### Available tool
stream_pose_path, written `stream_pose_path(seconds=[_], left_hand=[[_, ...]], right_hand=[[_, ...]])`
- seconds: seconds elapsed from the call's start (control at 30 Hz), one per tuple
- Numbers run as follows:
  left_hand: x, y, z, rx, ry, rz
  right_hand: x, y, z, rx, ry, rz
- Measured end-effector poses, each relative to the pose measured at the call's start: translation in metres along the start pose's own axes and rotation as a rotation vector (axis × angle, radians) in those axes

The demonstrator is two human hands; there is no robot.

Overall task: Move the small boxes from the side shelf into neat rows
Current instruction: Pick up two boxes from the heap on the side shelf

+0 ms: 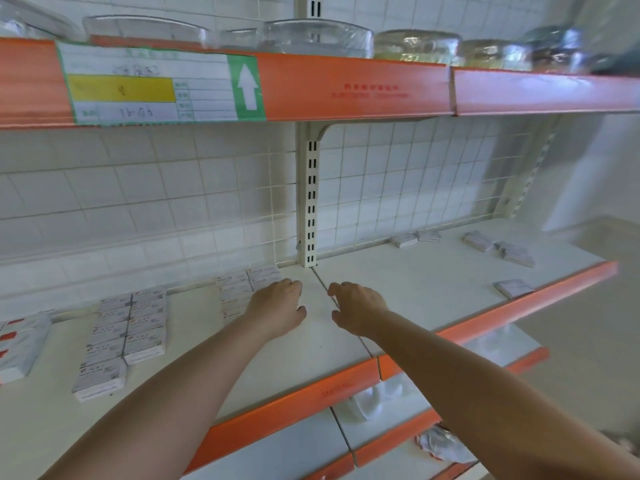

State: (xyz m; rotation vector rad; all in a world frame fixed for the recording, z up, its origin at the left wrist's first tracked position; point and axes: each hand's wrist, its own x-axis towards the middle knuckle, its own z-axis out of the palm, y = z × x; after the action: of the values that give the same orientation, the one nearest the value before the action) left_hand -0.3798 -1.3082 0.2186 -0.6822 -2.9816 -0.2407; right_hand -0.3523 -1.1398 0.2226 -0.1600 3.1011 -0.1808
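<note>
Both bare hands reach over the white shelf [294,355] near the middle of the view. The left hand [278,308] lies palm down with its fingers close together and lightly bent, their tips touching or just over the near end of a double row of small boxes [239,292] that runs away toward 11 o'clock, up to the back wall; whether it presses a box cannot be told. The right hand [356,308] hovers just beside the seam between the two shelf boards, fingers loosely curled and slightly apart, holding nothing, with a bare gap between it and the left hand. At 9 o'clock from the hands lies a second double row of boxes [130,327], neatly edge to edge, with one more box [100,379] at its near end, and at the far left edge a stack of boxes with red marks [20,341]. On the side shelf toward 2 o'clock, well apart from the hands, loose boxes lie scattered: two by the back edge [414,238], a few further right [498,249], and a single one [512,287] near the orange front lip. Above, at 12 o'clock, an orange shelf edge carries a label card with a green arrow [159,84], and clear glass bowls [317,36] stand on top.
</note>
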Motion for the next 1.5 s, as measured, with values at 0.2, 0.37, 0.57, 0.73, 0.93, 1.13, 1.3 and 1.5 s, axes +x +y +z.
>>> stream_pose_path(seconds=[0.2,0.37,0.57,0.73,0.93,1.13,1.3,1.5], left_hand=[[0.014,0.042,0.002,0.031,-0.009,0.071],[0.029,0.082,0.007,0.032,-0.027,0.074],[0.061,0.137,0.008,0.044,-0.002,0.065],[0.084,0.188,0.019,0.035,-0.018,0.056],[0.107,0.235,0.027,0.040,-0.038,0.016],[0.128,0.269,0.036,0.051,-0.035,0.011],[0.149,0.289,0.041,0.045,-0.038,0.035],[0.181,0.303,0.046,0.033,-0.050,0.087]], right_hand=[[-0.013,0.037,-0.008,0.012,0.006,0.023],[-0.020,0.075,-0.013,0.012,0.013,0.023],[-0.023,0.133,-0.027,0.022,0.061,0.003],[-0.022,0.188,-0.037,0.009,0.056,-0.016],[-0.023,0.243,-0.043,-0.014,0.038,-0.029],[-0.020,0.281,-0.046,-0.025,0.035,-0.021],[-0.015,0.303,-0.047,-0.017,0.035,0.008],[-0.003,0.326,-0.048,-0.013,0.053,0.043]])
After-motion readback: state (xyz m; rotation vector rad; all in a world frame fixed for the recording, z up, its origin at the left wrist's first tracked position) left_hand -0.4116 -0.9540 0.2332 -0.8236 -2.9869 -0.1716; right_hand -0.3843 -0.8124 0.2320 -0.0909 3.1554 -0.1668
